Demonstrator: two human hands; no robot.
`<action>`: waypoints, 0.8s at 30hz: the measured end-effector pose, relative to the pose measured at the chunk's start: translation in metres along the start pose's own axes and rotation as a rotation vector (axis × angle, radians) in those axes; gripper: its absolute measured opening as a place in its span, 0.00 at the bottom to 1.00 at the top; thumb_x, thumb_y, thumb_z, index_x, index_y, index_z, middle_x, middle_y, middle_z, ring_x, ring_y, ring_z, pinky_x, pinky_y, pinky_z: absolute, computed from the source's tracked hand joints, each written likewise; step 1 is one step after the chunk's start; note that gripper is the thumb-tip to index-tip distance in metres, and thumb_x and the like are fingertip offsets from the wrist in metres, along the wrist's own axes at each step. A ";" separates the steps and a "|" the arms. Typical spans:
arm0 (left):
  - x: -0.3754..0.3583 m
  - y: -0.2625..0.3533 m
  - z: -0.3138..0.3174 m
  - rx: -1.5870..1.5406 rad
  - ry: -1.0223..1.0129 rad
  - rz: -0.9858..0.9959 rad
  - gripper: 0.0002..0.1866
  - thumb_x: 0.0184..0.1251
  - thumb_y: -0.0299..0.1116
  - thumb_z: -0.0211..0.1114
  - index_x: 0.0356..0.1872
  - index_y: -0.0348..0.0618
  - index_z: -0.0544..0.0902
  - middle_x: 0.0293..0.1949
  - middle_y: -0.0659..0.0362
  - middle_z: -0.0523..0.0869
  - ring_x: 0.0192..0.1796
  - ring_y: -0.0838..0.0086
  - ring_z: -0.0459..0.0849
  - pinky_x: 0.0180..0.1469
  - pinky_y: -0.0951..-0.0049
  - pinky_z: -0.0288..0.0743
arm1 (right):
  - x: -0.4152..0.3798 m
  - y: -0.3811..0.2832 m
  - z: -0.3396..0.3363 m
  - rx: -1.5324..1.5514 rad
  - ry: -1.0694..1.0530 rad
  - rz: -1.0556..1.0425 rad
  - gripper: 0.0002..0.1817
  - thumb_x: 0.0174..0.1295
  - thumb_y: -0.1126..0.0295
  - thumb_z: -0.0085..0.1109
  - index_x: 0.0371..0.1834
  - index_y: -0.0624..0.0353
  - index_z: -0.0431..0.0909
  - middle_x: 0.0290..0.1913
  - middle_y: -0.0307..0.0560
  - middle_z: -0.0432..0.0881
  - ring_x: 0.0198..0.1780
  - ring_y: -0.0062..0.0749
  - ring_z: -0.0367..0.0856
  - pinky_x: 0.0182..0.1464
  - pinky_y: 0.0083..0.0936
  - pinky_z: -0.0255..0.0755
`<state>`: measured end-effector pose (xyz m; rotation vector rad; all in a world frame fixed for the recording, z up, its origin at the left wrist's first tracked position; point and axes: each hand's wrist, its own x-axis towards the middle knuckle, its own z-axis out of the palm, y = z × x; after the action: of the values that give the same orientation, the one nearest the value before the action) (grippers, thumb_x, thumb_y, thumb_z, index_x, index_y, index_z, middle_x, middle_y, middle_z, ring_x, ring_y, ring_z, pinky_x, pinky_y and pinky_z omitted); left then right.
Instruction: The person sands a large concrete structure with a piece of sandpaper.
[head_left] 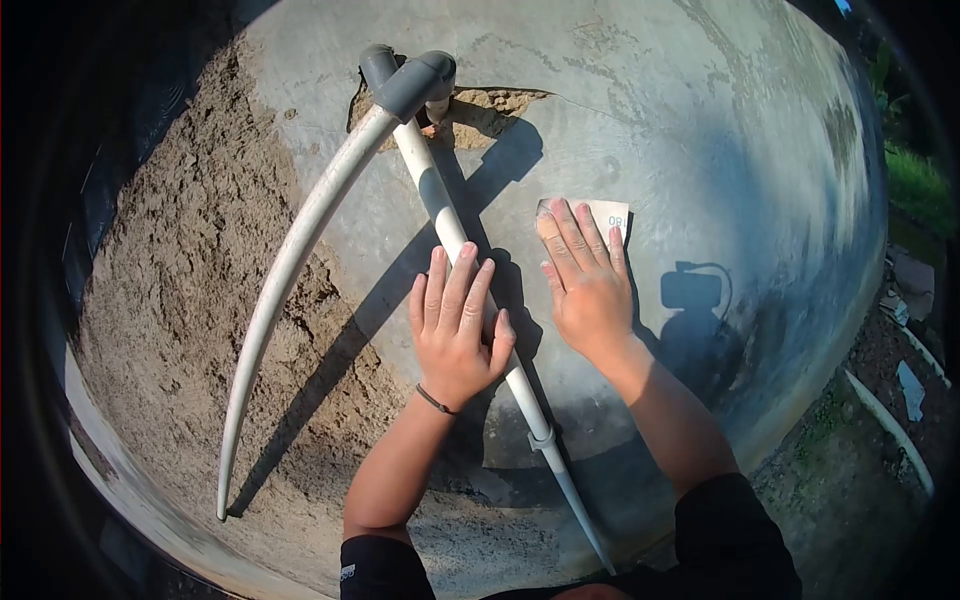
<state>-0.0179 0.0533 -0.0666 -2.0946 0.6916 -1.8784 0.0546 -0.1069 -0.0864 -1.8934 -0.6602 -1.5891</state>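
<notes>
Grey cement formed the smooth, rounded wall (690, 150) beneath both hands. Right of its middle, toward the upper edge, a pale rectangular sheet (608, 212), seemingly sandpaper and printed 180, was covered by the right hand (590, 295); that hand was laid flat, clenched on nothing, and the sheet's upper right corner was left exposed. The left hand (450, 330) was likewise flattened, its fingers straight and grasping nothing, over a straight white plastic pipe (527, 400); whether the pipe was leaned on could not be told. A bowed-looking white plastic pipe (275, 275) was stretched from a dark grey plastic elbow fitting (412, 88) near the wall's upper edge toward its lower left edge. Beside that fitting, a ragged brown hole (490, 112) was exposed.

Since the sheet appeared to be secured by flat pressure alone, it was judged liable to be slid loose or creased if that pressure were made uneven. Fingertips could be scraped if they were run past its edge onto the cement. The straight pipe could be shifted by weight from the left hand.
</notes>
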 end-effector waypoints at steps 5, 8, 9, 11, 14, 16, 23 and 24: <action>-0.001 0.000 -0.002 -0.039 0.005 0.027 0.28 0.53 0.31 0.61 0.59 0.40 0.77 0.67 0.45 0.69 0.71 0.49 0.63 0.69 0.54 0.55 | -0.211 0.010 0.008 0.051 -0.277 0.077 0.27 0.59 0.66 0.58 0.65 0.51 0.72 0.70 0.42 0.66 0.73 0.41 0.59 0.72 0.55 0.45; 0.000 -0.002 0.000 -0.092 0.036 0.047 0.28 0.51 0.28 0.61 0.59 0.40 0.77 0.67 0.41 0.67 0.70 0.47 0.64 0.68 0.54 0.58 | -0.237 0.003 -0.002 0.095 -0.329 0.166 0.27 0.60 0.67 0.57 0.65 0.53 0.71 0.70 0.43 0.66 0.73 0.42 0.59 0.71 0.56 0.46; -0.001 -0.003 0.002 -0.127 0.053 0.049 0.28 0.50 0.25 0.61 0.59 0.38 0.76 0.67 0.37 0.65 0.69 0.46 0.65 0.67 0.55 0.61 | -0.240 0.004 -0.002 0.098 -0.333 0.186 0.27 0.60 0.67 0.56 0.65 0.53 0.70 0.70 0.44 0.65 0.73 0.42 0.58 0.71 0.56 0.46; -0.002 -0.002 0.002 -0.164 0.053 0.023 0.29 0.50 0.25 0.61 0.59 0.37 0.75 0.67 0.36 0.64 0.69 0.45 0.66 0.67 0.56 0.61 | -0.228 -0.002 -0.005 0.107 -0.330 0.191 0.27 0.61 0.67 0.55 0.66 0.53 0.69 0.71 0.44 0.65 0.74 0.42 0.58 0.71 0.55 0.45; -0.002 -0.007 0.004 -0.216 0.097 0.002 0.28 0.50 0.26 0.60 0.58 0.35 0.75 0.66 0.35 0.66 0.65 0.44 0.70 0.65 0.53 0.63 | -0.181 -0.006 0.002 0.110 -0.269 0.144 0.28 0.62 0.66 0.54 0.68 0.52 0.67 0.72 0.43 0.63 0.74 0.41 0.56 0.72 0.54 0.44; -0.004 -0.008 0.004 -0.328 0.104 -0.027 0.28 0.51 0.24 0.59 0.59 0.33 0.74 0.66 0.34 0.66 0.65 0.44 0.70 0.65 0.53 0.63 | -0.128 -0.008 0.005 0.100 -0.181 0.074 0.29 0.63 0.65 0.52 0.70 0.51 0.65 0.73 0.41 0.62 0.75 0.39 0.55 0.73 0.51 0.44; -0.008 -0.014 -0.001 -0.450 0.068 -0.049 0.26 0.56 0.24 0.57 0.60 0.30 0.72 0.66 0.35 0.67 0.66 0.45 0.69 0.67 0.54 0.61 | 0.007 -0.008 0.003 0.034 0.060 -0.064 0.27 0.64 0.64 0.53 0.69 0.47 0.66 0.71 0.36 0.65 0.72 0.36 0.60 0.73 0.47 0.48; -0.007 -0.013 -0.003 -0.446 0.057 -0.048 0.24 0.61 0.25 0.54 0.61 0.30 0.70 0.66 0.36 0.67 0.68 0.47 0.68 0.68 0.56 0.61 | -0.030 -0.009 0.008 0.015 0.000 -0.066 0.27 0.64 0.64 0.53 0.68 0.46 0.67 0.71 0.35 0.65 0.72 0.35 0.60 0.73 0.47 0.48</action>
<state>-0.0189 0.0683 -0.0664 -2.3355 1.1765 -1.9562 0.0493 -0.0950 -0.1161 -1.8784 -0.7396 -1.6202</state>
